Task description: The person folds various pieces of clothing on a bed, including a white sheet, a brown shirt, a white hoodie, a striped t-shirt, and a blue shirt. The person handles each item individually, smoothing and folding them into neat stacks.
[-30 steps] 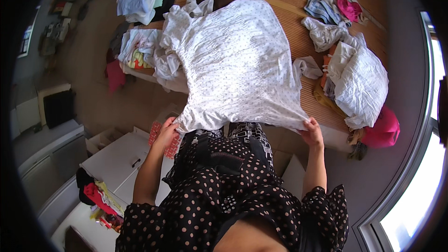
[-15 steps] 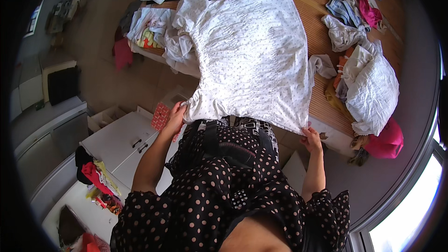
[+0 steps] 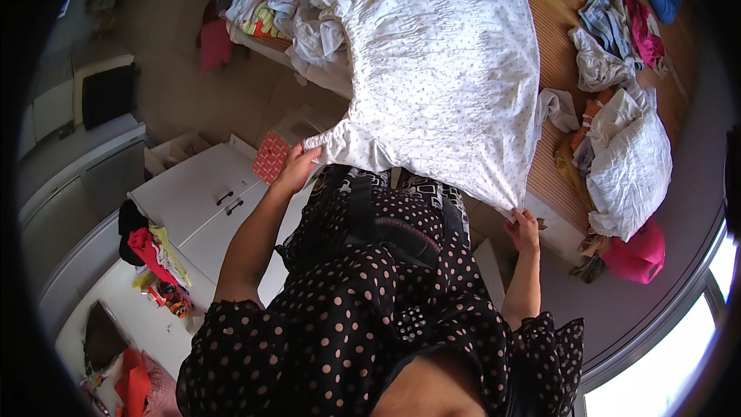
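A white garment with small dark dots and a gathered, crinkled middle, which looks like a blouse or dress (image 3: 448, 69), lies spread over the bed in front of me. Its near edge hangs over the bed's side toward my lap. My left hand (image 3: 298, 167) is closed on its near left corner, by the gathered sleeve or edge. With my right hand (image 3: 524, 230) I pinch the near right corner of the hem between thumb and fingers. The cloth stretches between both hands. Its far end runs up to the top of the view.
A folded stack of clothes (image 3: 266, 4) sits left of the garment. On the right lie a crumpled white cloth (image 3: 629, 162), a bright pink item (image 3: 634, 251), and jeans-blue cloth (image 3: 606, 19). A white cabinet (image 3: 201, 193) stands at my left, with a red patterned box (image 3: 272, 156) near it.
My left hand has moved slightly up and stays on the garment's corner. My right hand still pinches the hem, now a little further right. The whole view has shifted slightly.
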`<action>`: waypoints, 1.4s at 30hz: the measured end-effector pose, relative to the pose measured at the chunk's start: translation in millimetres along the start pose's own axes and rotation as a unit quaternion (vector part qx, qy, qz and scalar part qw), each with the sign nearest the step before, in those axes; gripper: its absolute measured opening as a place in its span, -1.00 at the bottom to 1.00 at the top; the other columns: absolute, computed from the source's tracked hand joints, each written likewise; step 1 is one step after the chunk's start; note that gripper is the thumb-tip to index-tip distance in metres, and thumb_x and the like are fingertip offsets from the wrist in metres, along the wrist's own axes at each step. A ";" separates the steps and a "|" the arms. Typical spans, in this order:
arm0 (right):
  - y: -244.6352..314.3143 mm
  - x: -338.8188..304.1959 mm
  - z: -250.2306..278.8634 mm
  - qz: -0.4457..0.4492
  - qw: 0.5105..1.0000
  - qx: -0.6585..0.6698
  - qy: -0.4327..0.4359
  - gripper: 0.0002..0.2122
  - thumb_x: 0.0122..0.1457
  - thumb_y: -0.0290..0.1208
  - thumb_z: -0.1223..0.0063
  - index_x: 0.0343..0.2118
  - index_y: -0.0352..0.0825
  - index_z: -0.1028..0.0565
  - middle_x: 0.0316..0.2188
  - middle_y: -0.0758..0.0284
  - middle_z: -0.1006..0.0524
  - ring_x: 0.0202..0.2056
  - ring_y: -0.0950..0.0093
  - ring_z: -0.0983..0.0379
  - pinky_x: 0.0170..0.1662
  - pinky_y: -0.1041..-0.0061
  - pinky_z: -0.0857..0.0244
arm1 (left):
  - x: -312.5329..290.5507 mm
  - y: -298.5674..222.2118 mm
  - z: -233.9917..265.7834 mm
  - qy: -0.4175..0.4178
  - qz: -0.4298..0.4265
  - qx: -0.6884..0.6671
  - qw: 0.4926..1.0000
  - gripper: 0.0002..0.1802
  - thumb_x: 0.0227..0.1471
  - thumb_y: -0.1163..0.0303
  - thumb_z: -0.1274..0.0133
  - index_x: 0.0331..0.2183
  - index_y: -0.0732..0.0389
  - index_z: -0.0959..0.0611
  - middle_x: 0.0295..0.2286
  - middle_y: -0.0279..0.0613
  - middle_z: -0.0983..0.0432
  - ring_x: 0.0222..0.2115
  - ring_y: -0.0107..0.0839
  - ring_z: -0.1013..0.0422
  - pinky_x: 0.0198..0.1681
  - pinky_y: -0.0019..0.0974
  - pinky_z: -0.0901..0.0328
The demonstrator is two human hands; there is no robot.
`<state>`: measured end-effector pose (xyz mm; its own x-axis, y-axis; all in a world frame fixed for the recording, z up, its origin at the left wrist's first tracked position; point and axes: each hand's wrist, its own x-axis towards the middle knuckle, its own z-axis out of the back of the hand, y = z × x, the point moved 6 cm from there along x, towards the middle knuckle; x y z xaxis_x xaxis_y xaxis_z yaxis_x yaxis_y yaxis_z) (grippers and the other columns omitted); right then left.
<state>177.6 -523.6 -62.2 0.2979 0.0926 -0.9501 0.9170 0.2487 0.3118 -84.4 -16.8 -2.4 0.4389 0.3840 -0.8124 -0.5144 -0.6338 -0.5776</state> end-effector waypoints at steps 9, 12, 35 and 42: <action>3.2 3.4 -4.0 0.002 0.999 -0.023 -0.023 -0.91 0.04 -0.38 0.06 -0.43 -0.26 -0.37 -0.54 0.48 -0.37 -0.54 0.57 -0.33 -0.49 0.55 -0.31 | -10.5 -38.3 -14.4 0.004 -0.061 -0.035 0.998 -0.70 -0.01 0.44 0.14 -0.15 0.17 -0.37 -0.26 -0.26 -0.36 -0.24 -0.48 -0.31 -0.19 -0.44 -0.23; 1.6 4.1 -4.8 0.002 0.999 -0.029 -0.028 -0.90 0.05 -0.38 0.07 -0.41 -0.26 -0.37 -0.53 0.48 -0.37 -0.54 0.57 -0.33 -0.49 0.56 -0.31 | 1.5 -34.2 -5.5 0.015 -0.066 -0.043 0.997 -0.61 -0.04 0.41 0.07 -0.10 0.17 -0.34 -0.25 -0.29 -0.36 -0.26 -0.49 -0.31 -0.22 -0.44 -0.24; 69.3 -27.3 -355.7 0.394 0.830 -0.323 0.228 -0.73 -0.12 -0.42 -0.07 -0.30 -0.38 -0.45 -0.43 0.22 -0.47 -0.40 0.45 -0.42 -0.27 0.55 -0.30 | 10.1 -61.5 -62.1 0.189 0.072 0.048 0.978 -0.64 -0.14 0.51 0.13 -0.19 0.25 -0.43 -0.31 -0.28 -0.41 -0.25 -0.52 -0.33 -0.16 -0.44 -0.23; 63.6 -18.0 -405.7 0.315 0.831 -0.376 0.260 -0.77 -0.10 -0.44 -0.08 -0.35 -0.42 -0.42 -0.55 0.33 -0.44 -0.48 0.61 -0.34 -0.42 0.62 -0.26 | 25.2 -71.4 -59.7 0.221 -0.012 0.155 0.963 -0.79 -0.11 0.44 0.03 -0.32 0.23 -0.47 -0.43 -0.40 -0.40 -0.38 -0.65 -0.29 -0.25 -0.53 -0.18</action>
<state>123.0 -118.3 -20.9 0.3218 0.7893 -0.5229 0.1380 0.5073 0.8506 7.4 -2.0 23.1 0.6889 0.0297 -0.7243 -0.6652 -0.3712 -0.6479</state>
